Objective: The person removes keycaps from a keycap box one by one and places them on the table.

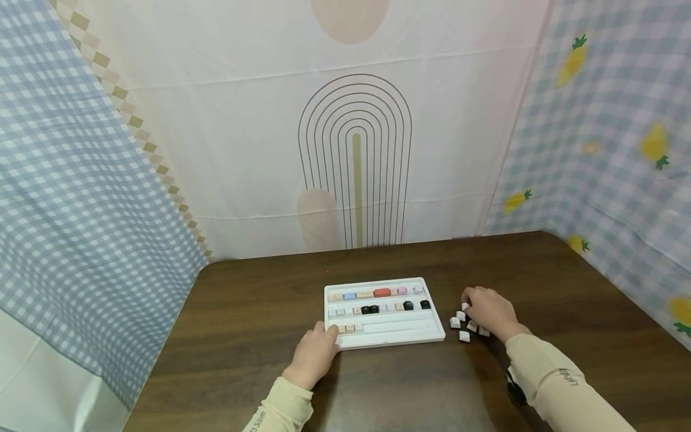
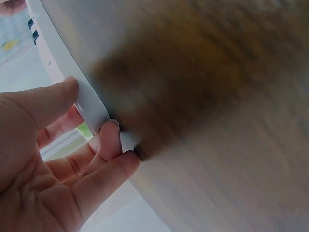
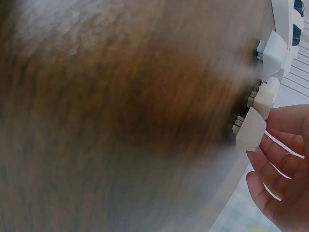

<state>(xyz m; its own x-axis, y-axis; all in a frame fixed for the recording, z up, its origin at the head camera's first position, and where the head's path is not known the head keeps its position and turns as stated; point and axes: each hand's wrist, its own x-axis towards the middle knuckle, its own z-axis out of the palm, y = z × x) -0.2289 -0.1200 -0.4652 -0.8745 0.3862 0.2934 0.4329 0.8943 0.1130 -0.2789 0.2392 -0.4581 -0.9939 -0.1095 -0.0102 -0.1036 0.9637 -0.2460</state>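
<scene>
A white tray (image 1: 399,327) with long grooves lies on the table, holding rows of keycaps in white, cream, black, red, blue and pink. At its front left corner my left hand (image 1: 314,355) grips the edge; the left wrist view shows the thumb on the tray's front wall (image 2: 91,104) and the other fingers around the corner. Right of the tray, my right hand (image 1: 490,311) reaches down over a small group of loose white keycaps (image 1: 464,336). Its fingertips pinch a white keycap (image 1: 465,306), partly hidden by the fingers. Nearer loose keycaps (image 3: 251,130) overlap those fingertips in the right wrist view.
The dark wooden table (image 1: 259,306) extends around the tray. A pale curtain (image 1: 243,150) hangs behind its back edge, with checked cloths (image 1: 146,240) at both sides. The tray's front groove (image 1: 399,329) has a few keycaps at its left end.
</scene>
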